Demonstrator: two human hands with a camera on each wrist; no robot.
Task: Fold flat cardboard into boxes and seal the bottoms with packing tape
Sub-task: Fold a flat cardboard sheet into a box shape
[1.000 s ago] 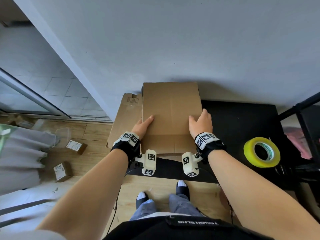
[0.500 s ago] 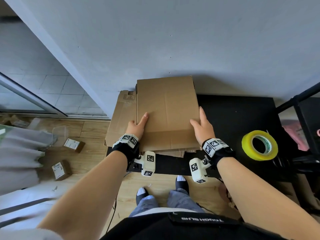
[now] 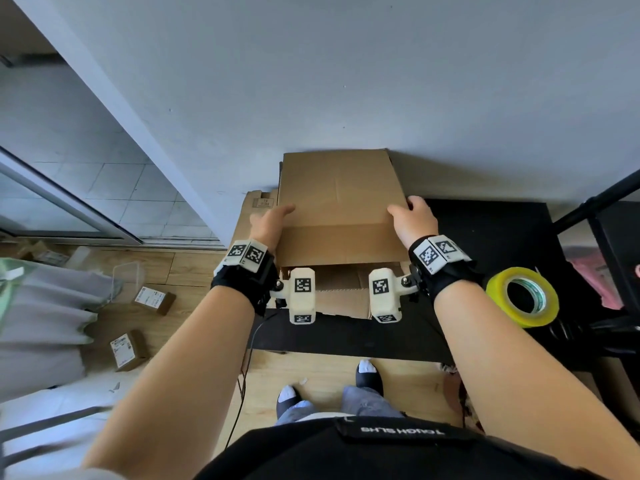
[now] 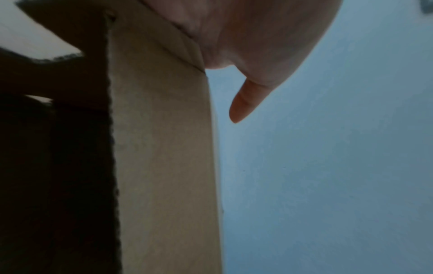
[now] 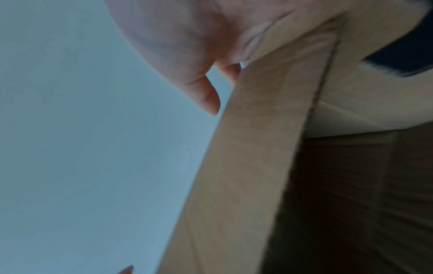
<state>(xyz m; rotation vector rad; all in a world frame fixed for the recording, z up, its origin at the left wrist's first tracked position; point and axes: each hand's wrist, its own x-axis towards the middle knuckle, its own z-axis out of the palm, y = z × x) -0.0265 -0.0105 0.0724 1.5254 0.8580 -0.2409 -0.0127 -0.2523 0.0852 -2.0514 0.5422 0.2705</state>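
I hold a flat brown cardboard sheet (image 3: pixel 339 202) above the left end of a black table (image 3: pixel 491 237). My left hand (image 3: pixel 272 223) grips its left edge and my right hand (image 3: pixel 412 220) grips its right edge, thumbs on top and fingers hidden beneath. The sheet's far end points at the wall. In the left wrist view the palm (image 4: pixel 246 37) lies against the cardboard (image 4: pixel 161 148). The right wrist view shows the same for the right palm (image 5: pixel 182 37) and the cardboard (image 5: pixel 253 148). A yellow roll of packing tape (image 3: pixel 523 296) lies on the table, right of my right wrist.
More flat cardboard (image 3: pixel 343 296) is stacked under the held sheet and juts out to the left (image 3: pixel 256 209). A grey wall stands close behind. A black rack (image 3: pixel 616 237) is at the right. Small parcels (image 3: pixel 154 299) lie on the wooden floor to the left.
Both hands slid from the top face to the side edges. The sheet rose off the stack, and the cardboard beneath now shows at its near end.
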